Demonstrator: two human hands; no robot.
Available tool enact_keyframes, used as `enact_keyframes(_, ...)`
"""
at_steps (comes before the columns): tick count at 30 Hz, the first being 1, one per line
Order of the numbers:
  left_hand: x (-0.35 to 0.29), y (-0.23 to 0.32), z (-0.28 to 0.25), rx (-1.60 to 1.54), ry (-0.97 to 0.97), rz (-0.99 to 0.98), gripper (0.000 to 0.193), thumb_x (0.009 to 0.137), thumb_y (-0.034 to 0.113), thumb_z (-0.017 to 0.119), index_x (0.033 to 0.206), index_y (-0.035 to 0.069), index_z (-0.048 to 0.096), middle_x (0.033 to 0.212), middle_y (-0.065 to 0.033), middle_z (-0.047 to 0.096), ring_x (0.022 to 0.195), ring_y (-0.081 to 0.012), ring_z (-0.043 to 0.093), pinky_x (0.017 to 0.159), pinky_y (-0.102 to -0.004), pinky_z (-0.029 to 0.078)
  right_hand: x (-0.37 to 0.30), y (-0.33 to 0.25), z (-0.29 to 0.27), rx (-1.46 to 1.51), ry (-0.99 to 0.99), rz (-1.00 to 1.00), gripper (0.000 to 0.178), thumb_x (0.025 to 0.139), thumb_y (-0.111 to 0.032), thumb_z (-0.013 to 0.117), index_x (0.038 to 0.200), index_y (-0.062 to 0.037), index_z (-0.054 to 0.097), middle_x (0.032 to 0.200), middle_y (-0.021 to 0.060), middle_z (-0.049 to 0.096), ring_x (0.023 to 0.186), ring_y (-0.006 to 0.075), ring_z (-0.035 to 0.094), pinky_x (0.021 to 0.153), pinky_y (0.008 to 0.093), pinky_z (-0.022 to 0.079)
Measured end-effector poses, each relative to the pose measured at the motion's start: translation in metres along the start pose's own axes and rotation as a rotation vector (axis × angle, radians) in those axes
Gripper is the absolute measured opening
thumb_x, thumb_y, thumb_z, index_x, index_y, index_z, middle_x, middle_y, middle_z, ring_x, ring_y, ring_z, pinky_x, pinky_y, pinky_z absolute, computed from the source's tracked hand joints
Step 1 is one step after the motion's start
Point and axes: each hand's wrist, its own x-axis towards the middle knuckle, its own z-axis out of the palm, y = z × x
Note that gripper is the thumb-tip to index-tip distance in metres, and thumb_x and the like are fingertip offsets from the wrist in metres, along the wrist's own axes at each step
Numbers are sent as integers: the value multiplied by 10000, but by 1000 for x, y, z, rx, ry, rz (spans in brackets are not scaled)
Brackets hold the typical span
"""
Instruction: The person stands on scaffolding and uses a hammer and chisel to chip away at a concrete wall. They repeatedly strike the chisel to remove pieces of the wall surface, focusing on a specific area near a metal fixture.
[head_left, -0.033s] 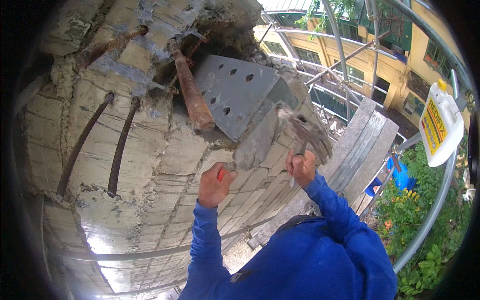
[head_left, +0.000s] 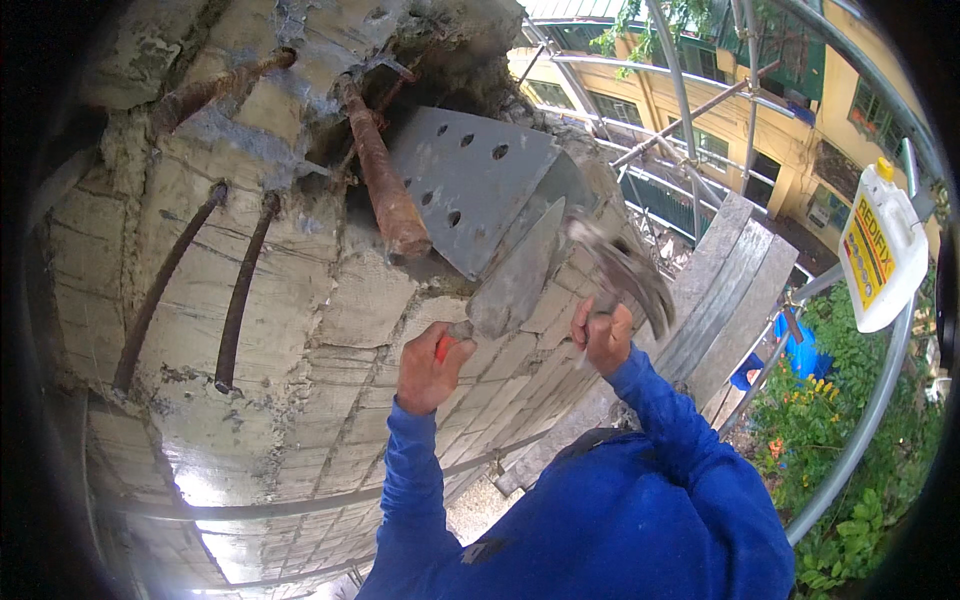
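A pointed grey trowel (head_left: 517, 275) is in my left hand (head_left: 434, 367), the fingers wrapped round its red handle. Its blade lies against the lower edge of a grey steel plate box (head_left: 455, 170) with several holes, set in the broken masonry. My right hand (head_left: 606, 337) grips a hand tool with a wide grey-brown head (head_left: 630, 275), smeared by motion; its exact kind cannot be made out. That head is close to the right of the trowel blade. A thick rusty steel bar (head_left: 385, 190) juts out beside the plate's left side.
Two thin bent rebars (head_left: 243, 290) stick out of the block wall (head_left: 370, 320) at left. Wooden planks (head_left: 735, 290) and scaffold tubes (head_left: 672, 70) stand at right. A white jug with a yellow cap (head_left: 885, 245) hangs by a curved rail (head_left: 870, 430).
The tool head in my right hand has tilted and shifted slightly right and down. The trowel in my left hand has barely moved.
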Motion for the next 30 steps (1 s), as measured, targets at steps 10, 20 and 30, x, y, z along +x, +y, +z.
enact_keyframes(10,-1,-5,1,8,4,-31,308,817,258,727,957,7,614,674,-150,571,588,-257,547,585,-354,467,1,17,-7,24,-4,-61,457,959,-478,481,788,-54,461,570,32,454,467,115,432,422,264,354)
enact_keyframes(20,3,-6,6,9,11,32,323,822,282,715,950,9,599,708,-179,607,640,-334,610,600,-391,478,3,40,-17,111,-47,-72,276,934,-263,438,760,-52,474,550,28,443,458,110,417,415,256,337)
enact_keyframes(30,11,-4,10,-6,-4,-9,328,818,297,715,941,16,599,729,-178,626,679,-361,627,619,-410,484,2,36,-10,-123,-21,-158,288,908,-271,469,743,-35,482,536,31,458,445,110,419,409,260,341)
